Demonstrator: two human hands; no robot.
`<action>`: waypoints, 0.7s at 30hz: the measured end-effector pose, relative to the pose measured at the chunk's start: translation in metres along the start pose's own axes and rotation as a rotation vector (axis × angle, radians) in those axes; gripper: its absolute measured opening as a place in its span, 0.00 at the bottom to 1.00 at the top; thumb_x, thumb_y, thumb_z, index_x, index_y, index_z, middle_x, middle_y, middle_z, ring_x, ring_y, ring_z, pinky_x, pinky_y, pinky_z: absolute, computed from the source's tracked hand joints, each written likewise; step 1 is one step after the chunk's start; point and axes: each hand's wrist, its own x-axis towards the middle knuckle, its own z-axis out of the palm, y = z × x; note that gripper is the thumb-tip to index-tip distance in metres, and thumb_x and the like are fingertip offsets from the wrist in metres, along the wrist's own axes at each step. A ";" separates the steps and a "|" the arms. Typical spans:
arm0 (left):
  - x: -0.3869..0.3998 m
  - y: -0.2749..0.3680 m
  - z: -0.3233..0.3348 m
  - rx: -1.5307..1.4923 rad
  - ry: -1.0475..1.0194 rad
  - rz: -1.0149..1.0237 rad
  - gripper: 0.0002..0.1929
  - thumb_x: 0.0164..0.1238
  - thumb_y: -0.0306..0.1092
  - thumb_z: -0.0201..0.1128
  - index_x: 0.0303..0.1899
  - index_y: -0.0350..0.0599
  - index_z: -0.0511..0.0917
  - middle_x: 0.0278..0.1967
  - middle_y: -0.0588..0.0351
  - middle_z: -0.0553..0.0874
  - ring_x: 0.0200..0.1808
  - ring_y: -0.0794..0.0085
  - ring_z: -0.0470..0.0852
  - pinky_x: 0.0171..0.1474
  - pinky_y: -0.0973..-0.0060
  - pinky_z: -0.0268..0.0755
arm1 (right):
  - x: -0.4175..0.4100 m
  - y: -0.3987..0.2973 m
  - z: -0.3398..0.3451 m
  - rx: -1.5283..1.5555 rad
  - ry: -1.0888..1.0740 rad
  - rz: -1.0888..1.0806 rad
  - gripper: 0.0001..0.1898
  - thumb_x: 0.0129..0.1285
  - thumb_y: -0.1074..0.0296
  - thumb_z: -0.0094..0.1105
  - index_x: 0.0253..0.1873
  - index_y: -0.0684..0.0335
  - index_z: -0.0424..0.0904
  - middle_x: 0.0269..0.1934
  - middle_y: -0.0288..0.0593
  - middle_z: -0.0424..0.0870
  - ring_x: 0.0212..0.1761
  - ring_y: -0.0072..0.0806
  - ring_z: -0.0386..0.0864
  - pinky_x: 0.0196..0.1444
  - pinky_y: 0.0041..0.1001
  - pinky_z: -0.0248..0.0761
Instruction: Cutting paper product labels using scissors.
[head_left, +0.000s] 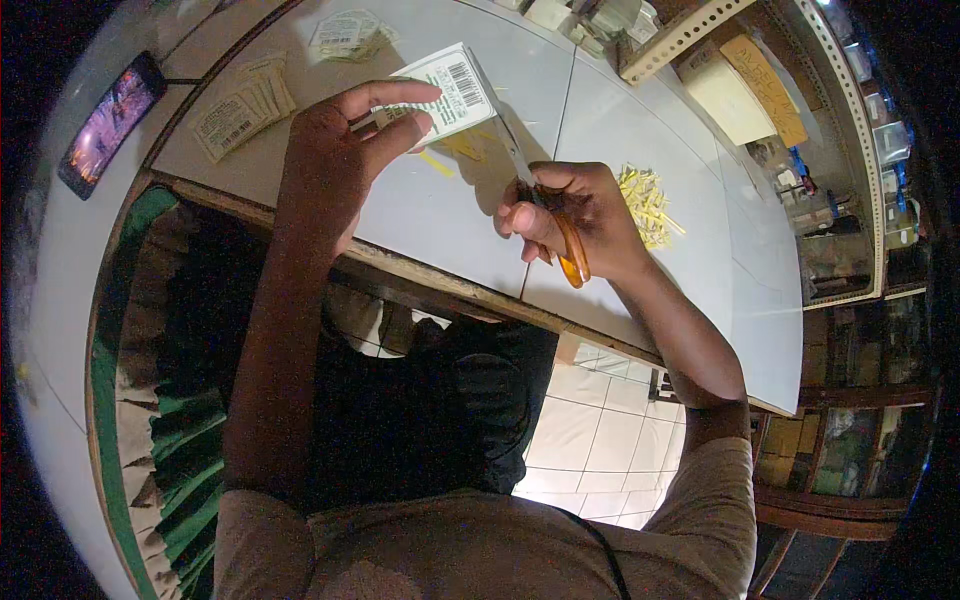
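Note:
My left hand (352, 135) pinches a printed paper label (459, 94) with a barcode and green writing between thumb and fingers. In my right hand (574, 214) is a pair of scissors (574, 251) with orange handles, its blades pointing up and left along the label's right edge. Whether the blades are parted cannot be told. Yellow paper strips (469, 144) lie on the white table (442, 217) below the label. A fanned stack of printed labels (244, 109) rests left of my left hand, and another label pile (349, 34) lies farther back.
A heap of small yellow paper clippings (646, 206) lies right of my right hand. At the far left a phone (112, 124) has its screen lit. A perforated metal shelf frame (686, 37) with boxes and containers stands at the back right. The table's wooden edge (427, 281) runs below my hands.

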 end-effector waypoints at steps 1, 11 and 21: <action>0.000 -0.001 -0.001 0.008 -0.037 -0.020 0.14 0.65 0.30 0.64 0.50 0.36 0.80 0.49 0.51 0.83 0.50 0.70 0.82 0.58 0.73 0.71 | 0.000 0.000 0.000 0.000 -0.002 -0.005 0.24 0.62 0.48 0.68 0.36 0.70 0.80 0.26 0.38 0.80 0.20 0.15 0.78 0.20 0.14 0.69; 0.002 -0.001 0.002 -0.024 0.016 0.022 0.12 0.62 0.27 0.66 0.47 0.38 0.84 0.39 0.51 0.86 0.41 0.74 0.84 0.47 0.78 0.77 | 0.000 -0.001 0.001 0.014 0.029 0.027 0.23 0.59 0.49 0.70 0.36 0.70 0.81 0.23 0.36 0.79 0.18 0.15 0.77 0.20 0.14 0.70; 0.003 -0.003 -0.005 0.020 -0.042 -0.035 0.14 0.65 0.31 0.65 0.50 0.38 0.80 0.49 0.51 0.84 0.51 0.70 0.81 0.57 0.73 0.71 | 0.000 -0.004 0.003 -0.031 0.045 0.029 0.23 0.59 0.49 0.71 0.34 0.69 0.80 0.20 0.34 0.76 0.18 0.14 0.76 0.18 0.16 0.71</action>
